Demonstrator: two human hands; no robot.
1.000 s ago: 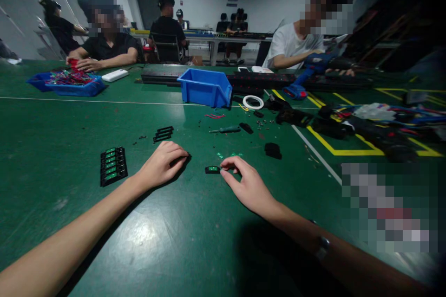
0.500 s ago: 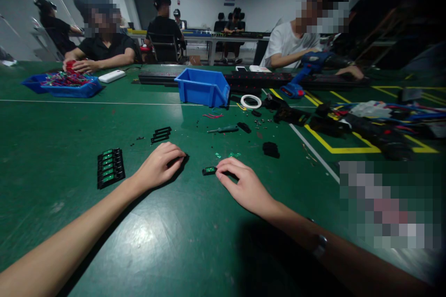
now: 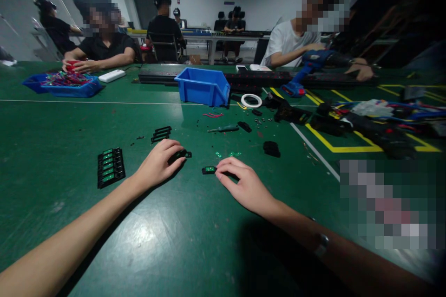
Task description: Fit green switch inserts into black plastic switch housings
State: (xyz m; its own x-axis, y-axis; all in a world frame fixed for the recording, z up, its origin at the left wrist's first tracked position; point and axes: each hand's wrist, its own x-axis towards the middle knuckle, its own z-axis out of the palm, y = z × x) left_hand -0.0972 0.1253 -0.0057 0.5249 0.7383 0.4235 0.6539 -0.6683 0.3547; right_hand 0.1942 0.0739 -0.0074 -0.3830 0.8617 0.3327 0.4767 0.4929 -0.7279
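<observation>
My left hand [image 3: 163, 159] curls its fingers and thumb around a small black plastic frame [image 3: 188, 154], whose right end sticks out past the fingertips. My right hand [image 3: 244, 180] pinches the right end of a black plastic housing [image 3: 209, 170] with a small green circuit board in it, low over the green table. Left of my left hand lies a row of similar black housings with green boards [image 3: 110, 167]. Just beyond that hand are several empty black frames [image 3: 161, 134]. Small loose green boards [image 3: 234, 154] lie behind my right hand.
A screwdriver [image 3: 225, 128], black parts [image 3: 271, 149] and small screws lie farther back. Beyond them stand a blue bin [image 3: 202, 87] and a white tape ring [image 3: 251, 100]. A blue power drill [image 3: 306, 72] is at the right. Two co-workers sit across the table.
My left fingers have lifted and opened slightly, so more of the black frame shows past them. My right hand and its housing are nearly still. The right co-worker's hand shifted right.
</observation>
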